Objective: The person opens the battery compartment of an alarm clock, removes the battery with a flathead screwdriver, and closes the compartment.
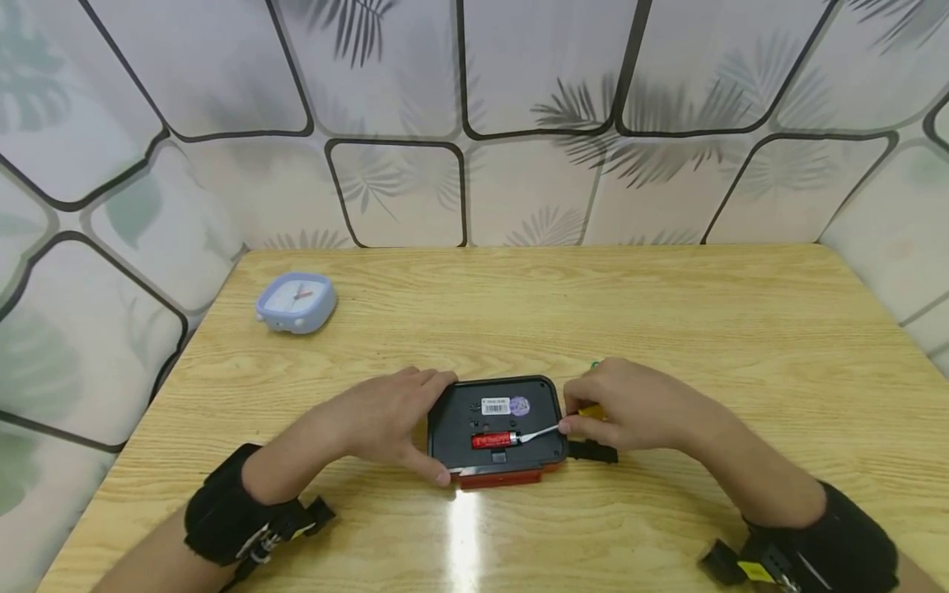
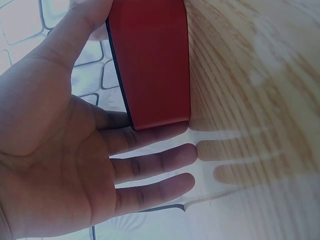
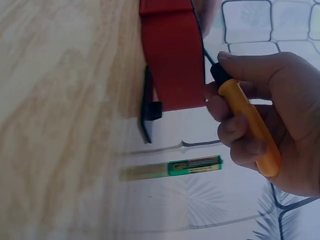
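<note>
A red-and-black device point(image 1: 460, 401) lies with its black back up, showing a barcode label and a purple round sticker. A red battery point(image 1: 489, 441) sits in its open slot. My left hand point(image 1: 393, 416) holds the device's left side, thumb at the near edge and fingers toward the far corner. In the left wrist view, several fingers extend straight past the red casing point(image 2: 152, 65). My right hand point(image 1: 641, 403) grips the yellow handle of a screwdriver point(image 3: 252, 130), its metal tip at the battery's right end.
A black battery cover point(image 1: 593, 451) lies against the device's right side. Behind my right hand a green battery point(image 3: 195, 165) stands upright on the table. A pale blue alarm clock point(image 1: 296, 303) is at the back left. The patterned wall point(image 1: 519, 189) borders the wooden table point(image 1: 704, 313).
</note>
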`<action>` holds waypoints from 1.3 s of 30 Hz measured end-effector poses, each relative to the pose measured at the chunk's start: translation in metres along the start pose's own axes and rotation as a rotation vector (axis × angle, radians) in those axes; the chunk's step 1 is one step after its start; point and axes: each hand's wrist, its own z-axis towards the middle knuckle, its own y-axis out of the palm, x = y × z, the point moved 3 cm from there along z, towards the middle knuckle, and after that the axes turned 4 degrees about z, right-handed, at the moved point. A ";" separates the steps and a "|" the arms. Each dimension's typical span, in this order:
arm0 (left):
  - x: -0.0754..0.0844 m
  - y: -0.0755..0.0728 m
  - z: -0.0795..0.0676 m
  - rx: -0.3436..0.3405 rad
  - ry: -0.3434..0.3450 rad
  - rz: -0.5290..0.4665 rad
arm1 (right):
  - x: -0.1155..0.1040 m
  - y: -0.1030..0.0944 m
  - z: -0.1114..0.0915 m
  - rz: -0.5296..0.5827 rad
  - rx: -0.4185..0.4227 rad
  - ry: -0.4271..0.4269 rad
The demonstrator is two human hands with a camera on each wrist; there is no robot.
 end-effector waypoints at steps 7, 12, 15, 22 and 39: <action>-0.001 0.001 0.001 0.001 0.002 0.004 | -0.009 -0.010 -0.006 -0.070 0.013 -0.024; -0.001 0.001 0.000 0.003 0.002 -0.001 | -0.016 -0.016 -0.009 -0.107 0.048 -0.062; 0.000 0.001 -0.001 0.005 0.003 0.000 | -0.020 -0.018 -0.011 -0.146 0.101 -0.107; 0.000 0.001 0.000 0.000 -0.006 0.002 | -0.030 -0.020 -0.013 -0.252 0.228 -0.245; 0.000 0.001 0.000 -0.006 -0.004 0.004 | -0.063 -0.012 -0.016 -0.552 0.345 -0.295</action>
